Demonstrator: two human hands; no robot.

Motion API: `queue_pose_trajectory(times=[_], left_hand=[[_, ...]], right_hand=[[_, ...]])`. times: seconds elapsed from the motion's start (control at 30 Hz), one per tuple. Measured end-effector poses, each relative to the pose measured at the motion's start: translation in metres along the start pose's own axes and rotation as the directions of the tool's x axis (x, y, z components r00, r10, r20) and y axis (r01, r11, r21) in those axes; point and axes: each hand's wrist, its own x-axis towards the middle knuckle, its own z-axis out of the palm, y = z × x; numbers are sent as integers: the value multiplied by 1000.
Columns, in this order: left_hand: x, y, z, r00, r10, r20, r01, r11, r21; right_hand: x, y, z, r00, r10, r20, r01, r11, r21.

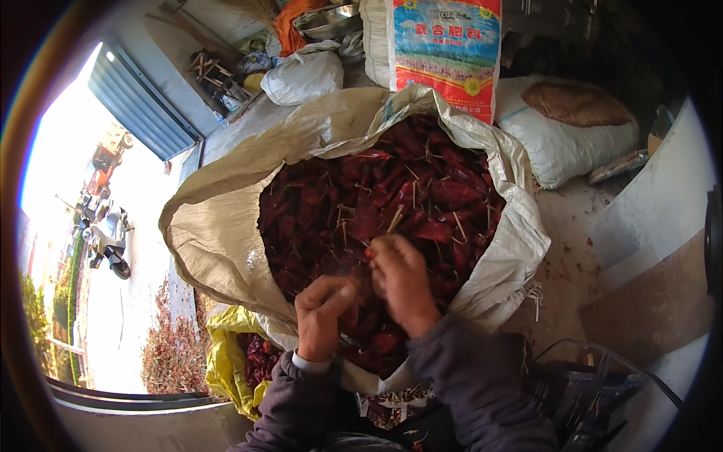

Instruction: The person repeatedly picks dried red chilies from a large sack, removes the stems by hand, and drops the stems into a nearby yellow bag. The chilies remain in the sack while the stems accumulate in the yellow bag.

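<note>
A large white woven sack (226, 231) lies open before me, filled with dried dark red chili peppers (310, 198), many with pale stems. Above the peppers, at the sack's near side, my left hand (325, 313) has its thumb and fingers pinched together at a dark red pepper that is partly hidden. My right hand (401, 279) is just right of it and slightly farther away, blurred, its fingertips closed on pale pepper stems with a small bit of orange-red beside them.
A yellow sack (226, 344) of darker red peppers stands at the near left. Beyond the big sack are a printed fertilizer bag (446, 51) and full white sacks (570, 135). A black crate (587, 384) is at the near right. Left, an open doorway shows a scooter (110, 237) outside.
</note>
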Motion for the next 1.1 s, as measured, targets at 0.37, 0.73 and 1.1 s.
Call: queue_pose_trajectory(times=[0.37, 0.73, 1.1], left_hand=[[21, 44, -35, 870, 401, 287, -493, 677, 547], [25, 47, -29, 865, 191, 464, -481, 580, 658], [16, 45, -32, 831, 279, 482, -557, 404, 726]], right_hand=[[-1, -15, -7, 909, 171, 379, -12, 922, -387], [-1, -12, -11, 918, 18, 395, 149, 910, -387], [-7, -13, -5, 799, -231, 556, 570, 585, -576]])
